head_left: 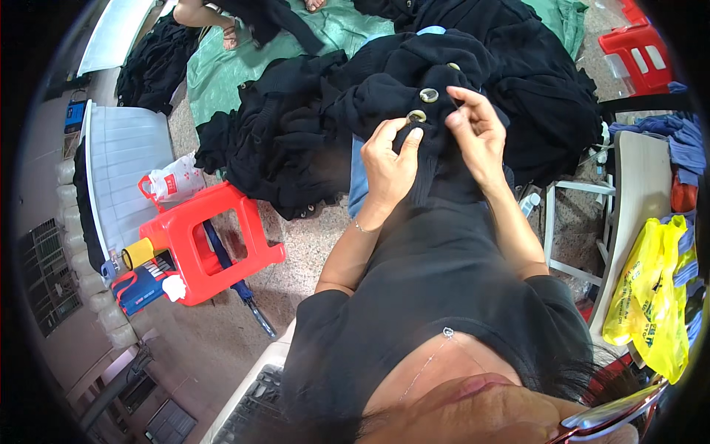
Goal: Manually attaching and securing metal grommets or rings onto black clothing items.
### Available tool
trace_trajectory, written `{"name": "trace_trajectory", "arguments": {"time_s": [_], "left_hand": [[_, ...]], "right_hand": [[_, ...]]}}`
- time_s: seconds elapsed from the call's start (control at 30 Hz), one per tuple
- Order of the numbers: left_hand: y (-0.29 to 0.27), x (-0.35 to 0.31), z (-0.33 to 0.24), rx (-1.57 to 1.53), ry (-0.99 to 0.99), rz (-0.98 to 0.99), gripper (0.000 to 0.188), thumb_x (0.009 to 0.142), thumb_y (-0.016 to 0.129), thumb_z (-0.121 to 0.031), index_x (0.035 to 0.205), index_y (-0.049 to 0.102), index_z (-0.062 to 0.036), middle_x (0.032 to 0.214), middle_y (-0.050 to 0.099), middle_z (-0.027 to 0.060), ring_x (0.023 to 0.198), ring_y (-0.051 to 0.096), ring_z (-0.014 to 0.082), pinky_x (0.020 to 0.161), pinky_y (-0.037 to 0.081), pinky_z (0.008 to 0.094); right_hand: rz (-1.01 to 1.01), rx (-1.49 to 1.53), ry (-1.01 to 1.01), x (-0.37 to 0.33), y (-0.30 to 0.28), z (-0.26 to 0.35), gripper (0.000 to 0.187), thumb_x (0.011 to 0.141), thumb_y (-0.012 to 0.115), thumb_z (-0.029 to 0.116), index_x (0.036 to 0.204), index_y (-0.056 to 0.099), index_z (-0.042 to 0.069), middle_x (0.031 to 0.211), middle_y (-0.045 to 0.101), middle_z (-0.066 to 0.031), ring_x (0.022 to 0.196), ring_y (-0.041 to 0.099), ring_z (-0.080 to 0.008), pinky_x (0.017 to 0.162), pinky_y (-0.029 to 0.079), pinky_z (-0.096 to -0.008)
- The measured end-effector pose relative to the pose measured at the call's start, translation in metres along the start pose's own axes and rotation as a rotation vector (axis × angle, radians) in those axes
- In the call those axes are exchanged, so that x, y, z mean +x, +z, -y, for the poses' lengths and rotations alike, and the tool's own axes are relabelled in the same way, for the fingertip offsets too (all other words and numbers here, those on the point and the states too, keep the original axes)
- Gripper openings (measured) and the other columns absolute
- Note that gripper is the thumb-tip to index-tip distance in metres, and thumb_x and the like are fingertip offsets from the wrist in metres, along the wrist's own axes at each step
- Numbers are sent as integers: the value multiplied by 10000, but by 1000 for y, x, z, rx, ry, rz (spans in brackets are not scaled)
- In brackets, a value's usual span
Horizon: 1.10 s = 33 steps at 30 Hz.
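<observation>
Fabric of a black garment [384, 96] is held up in front of the chest, over a heap of dark clothes on the floor, with the left hand [388, 159] pinching cloth just under the lower metal button [416, 116] and the right hand [477, 129] pinched shut on the edge beside it. Cloth is best kept taut between both pinches so the button stays exposed. The button row is seen running diagonally, lower left to upper right, button faces turned toward the camera.

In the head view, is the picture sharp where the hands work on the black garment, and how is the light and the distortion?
Head view: even, soft light without hard shadows; the left hand and right hand on the black garment look fairly sharp, and the round metal buttons glint a little; the fisheye bends the white board near the rim, and the corners are black.
</observation>
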<state>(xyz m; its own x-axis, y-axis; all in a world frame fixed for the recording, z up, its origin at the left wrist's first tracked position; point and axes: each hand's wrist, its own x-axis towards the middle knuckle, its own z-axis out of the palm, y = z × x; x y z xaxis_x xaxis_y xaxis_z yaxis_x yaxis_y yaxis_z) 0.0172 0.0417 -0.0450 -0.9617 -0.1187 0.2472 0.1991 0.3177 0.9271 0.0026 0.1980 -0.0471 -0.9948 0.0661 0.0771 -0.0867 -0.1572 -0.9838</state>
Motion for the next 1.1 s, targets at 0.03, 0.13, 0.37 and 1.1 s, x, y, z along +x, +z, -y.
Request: {"name": "trace_trajectory", "arguments": {"time_s": [0.03,0.13,0.37,1.1], "left_hand": [[1,0,-3,-29,-2,12,164,819,723,-39,958,660,21,865,690,150,807,688,287,736,521,338],[-1,6,-9,-206,12,133,394,786,767,-9,1134,581,-22,957,657,75,888,638,165,807,502,293],[-12,1,-12,-622,-374,216,320,797,789,1,1079,643,37,938,648,7,845,582,53,726,481,189],[-35,7,-13,-879,-479,329,376,1041,461,-258,1159,593,74,956,673,119,741,683,169,591,595,282]], "right_hand": [[53,-119,6,-1,4,9,406,862,738,109,1247,624,51,773,501,73,695,445,-18,621,367,-190],[238,-200,28,3,-4,2,213,862,739,98,1059,690,34,763,583,50,697,488,-25,624,401,-199],[-224,-230,-240,18,-9,6,138,877,732,44,1000,685,2,798,648,40,697,515,-6,633,422,-171],[253,-469,-539,7,3,24,413,694,817,46,1099,737,62,899,675,-68,740,650,-163,632,524,-262]]}}
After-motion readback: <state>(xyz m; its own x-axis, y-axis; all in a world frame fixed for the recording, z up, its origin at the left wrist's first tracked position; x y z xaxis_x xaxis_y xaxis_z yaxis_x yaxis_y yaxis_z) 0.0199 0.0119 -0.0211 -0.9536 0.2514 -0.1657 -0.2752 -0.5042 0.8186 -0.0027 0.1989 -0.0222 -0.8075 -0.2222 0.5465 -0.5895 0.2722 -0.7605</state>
